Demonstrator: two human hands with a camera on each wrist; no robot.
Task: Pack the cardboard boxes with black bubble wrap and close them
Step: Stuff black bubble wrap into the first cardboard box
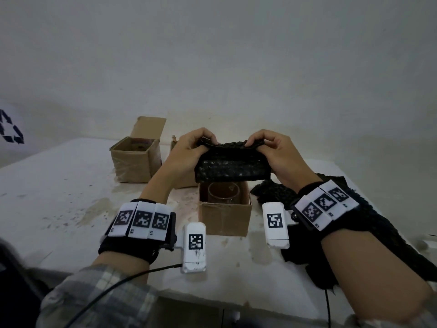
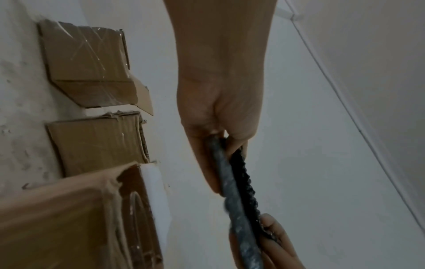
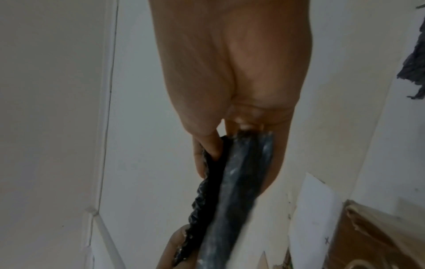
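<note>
Hovering over open cardboard box (image 1: 224, 215) with glass (image 1: 223, 192), folded black bubble wrap (image 1: 233, 165) pinched by left hand (image 1: 189, 150), right hand (image 1: 272, 150); wrap best lowered level, tucked around glass.

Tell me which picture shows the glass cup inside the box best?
The head view. It looks down into the open near box, so the glass shows standing inside, under the bubble wrap both hands hold. The left wrist view catches only a blurred curve of it. In the right wrist view I cannot make it out.
</note>
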